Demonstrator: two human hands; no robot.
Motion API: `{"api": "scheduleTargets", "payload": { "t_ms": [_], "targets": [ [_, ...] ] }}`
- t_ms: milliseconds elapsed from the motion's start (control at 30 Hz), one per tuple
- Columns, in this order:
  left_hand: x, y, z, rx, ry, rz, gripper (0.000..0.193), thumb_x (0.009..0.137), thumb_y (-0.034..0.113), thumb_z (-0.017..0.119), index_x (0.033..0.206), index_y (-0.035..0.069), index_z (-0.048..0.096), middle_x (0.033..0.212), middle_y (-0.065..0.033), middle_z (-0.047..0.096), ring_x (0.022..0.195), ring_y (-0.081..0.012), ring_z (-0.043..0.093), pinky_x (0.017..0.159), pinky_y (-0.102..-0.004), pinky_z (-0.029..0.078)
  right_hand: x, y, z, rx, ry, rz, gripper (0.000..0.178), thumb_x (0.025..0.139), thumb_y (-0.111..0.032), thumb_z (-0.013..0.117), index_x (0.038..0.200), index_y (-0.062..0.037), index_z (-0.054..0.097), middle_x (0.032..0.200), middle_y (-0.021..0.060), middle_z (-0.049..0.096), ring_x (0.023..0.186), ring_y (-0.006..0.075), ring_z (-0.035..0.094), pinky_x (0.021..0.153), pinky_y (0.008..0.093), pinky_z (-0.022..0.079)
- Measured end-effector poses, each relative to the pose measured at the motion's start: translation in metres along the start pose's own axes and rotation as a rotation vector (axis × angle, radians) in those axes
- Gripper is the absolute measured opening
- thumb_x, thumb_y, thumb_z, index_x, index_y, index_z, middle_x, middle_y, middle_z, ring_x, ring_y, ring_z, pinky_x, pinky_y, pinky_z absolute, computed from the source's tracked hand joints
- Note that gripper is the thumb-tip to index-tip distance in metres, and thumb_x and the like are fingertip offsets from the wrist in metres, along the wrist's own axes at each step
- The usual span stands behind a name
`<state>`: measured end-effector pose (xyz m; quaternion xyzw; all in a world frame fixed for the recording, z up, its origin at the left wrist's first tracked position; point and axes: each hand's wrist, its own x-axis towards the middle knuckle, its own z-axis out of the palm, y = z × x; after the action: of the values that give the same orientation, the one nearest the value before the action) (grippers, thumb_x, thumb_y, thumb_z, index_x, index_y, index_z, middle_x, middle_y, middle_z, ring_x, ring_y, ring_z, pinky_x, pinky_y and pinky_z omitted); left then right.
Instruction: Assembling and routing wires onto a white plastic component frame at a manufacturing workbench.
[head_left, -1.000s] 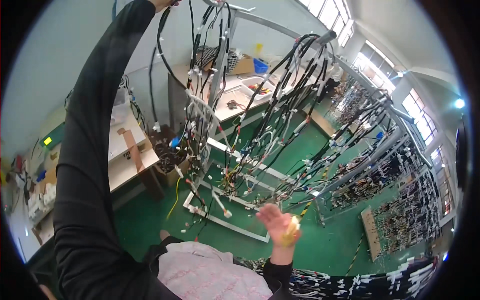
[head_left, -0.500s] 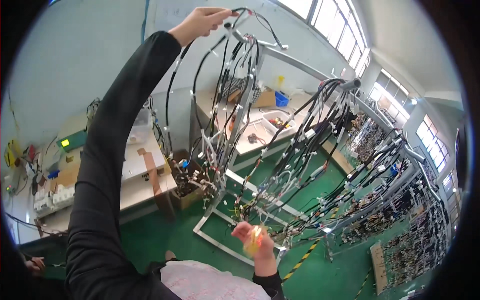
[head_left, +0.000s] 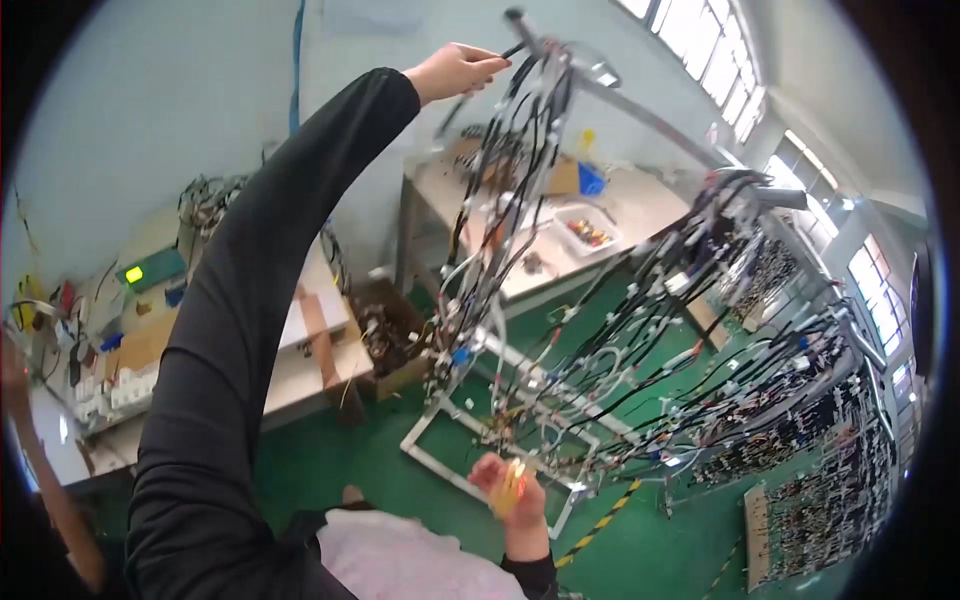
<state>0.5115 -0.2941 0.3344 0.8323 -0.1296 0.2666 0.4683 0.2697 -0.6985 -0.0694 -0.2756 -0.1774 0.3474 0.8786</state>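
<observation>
High up, my left hand point(head_left: 458, 72) is closed, its fingertips pinching a black cable point(head_left: 512, 50) beside the upper end of a metal rack point(head_left: 640, 118). Bundles of black wire harnesses point(head_left: 545, 120) with white connectors hang from that rack post, just right of the hand. Low in front of my body is my right hand point(head_left: 522, 508), its fingers curled. A shiny yellow-orange thing point(head_left: 512, 484) shows at this hand; it is blurred, and I cannot tell what it is. The right hand is apart from the hanging cables.
More harnesses point(head_left: 720, 230) hang along the rack to the right. A workbench point(head_left: 640, 215) with a white tray point(head_left: 588, 232) and blue bin point(head_left: 592, 178) stands behind. At left are another bench point(head_left: 290, 375) and a cardboard box point(head_left: 400, 375). Another person's arm point(head_left: 50, 470) shows at the left edge.
My left hand has moved right and a little lower, close to the rack post, bringing the cable there. My right hand stays low. Another person's arm now reaches higher at the left edge.
</observation>
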Motion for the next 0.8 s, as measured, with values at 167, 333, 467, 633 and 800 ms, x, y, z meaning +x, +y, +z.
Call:
{"api": "scheduleTargets", "payload": {
  "t_ms": [167,333,467,633,800],
  "targets": [
    [-0.115,-0.088,0.019,0.166,0.315,0.214,0.042,0.093,0.023,0.064,0.129,0.001,0.058,0.103,-0.0114,0.067,0.093,-0.0184,0.064,0.082,-0.0302,0.051,0.078,0.024,0.035,-0.131,-0.017,-0.004,0.045,0.093,-0.042,0.060,0.112,-0.0021,0.062,0.108,0.0128,0.058,0.100,0.0258,0.055,0.090,0.0382,0.045],
    [-0.326,-0.087,0.065,-0.242,0.187,-0.161,0.028,0.095,0.011,0.059,0.122,0.001,0.060,0.106,-0.0082,0.063,0.098,-0.0142,0.061,0.088,-0.0282,0.049,0.184,0.051,0.082,-0.327,0.184,-0.114,0.029,0.096,-0.007,0.055,0.123,0.0037,0.058,0.117,0.0090,0.063,0.106,0.0181,0.061,0.094,0.0350,0.048],
    [-0.409,-0.093,0.040,-0.304,0.346,-0.365,0.039,0.095,0.012,0.060,0.131,0.002,0.050,0.112,-0.0069,0.059,0.103,-0.0158,0.059,0.091,-0.0308,0.048,0.242,0.087,0.115,-0.456,0.079,-0.183,0.034,0.092,-0.005,0.061,0.124,0.0056,0.058,0.116,0.0106,0.064,0.104,0.0179,0.062,0.092,0.0327,0.048],
    [-0.443,-0.119,-0.015,0.030,0.426,-0.294,0.025,0.087,0.002,0.066,0.111,0.000,0.059,0.101,-0.0093,0.060,0.091,-0.0189,0.060,0.081,-0.0310,0.050,0.281,0.147,0.143,-0.523,-0.048,-0.103,0.034,0.091,-0.004,0.064,0.123,0.0066,0.059,0.113,0.0104,0.065,0.100,0.0176,0.063,0.087,0.0323,0.052],
    [-0.483,-0.133,-0.045,0.318,0.462,-0.169,0.018,0.077,-0.009,0.068,0.089,0.001,0.060,0.083,-0.0125,0.062,0.073,-0.0273,0.061,0.066,-0.0344,0.050,0.297,0.192,0.176,-0.347,-0.077,0.016,0.032,0.089,0.000,0.065,0.119,0.0070,0.059,0.109,0.0076,0.062,0.095,0.0151,0.062,0.083,0.0291,0.051]
  ]
}}
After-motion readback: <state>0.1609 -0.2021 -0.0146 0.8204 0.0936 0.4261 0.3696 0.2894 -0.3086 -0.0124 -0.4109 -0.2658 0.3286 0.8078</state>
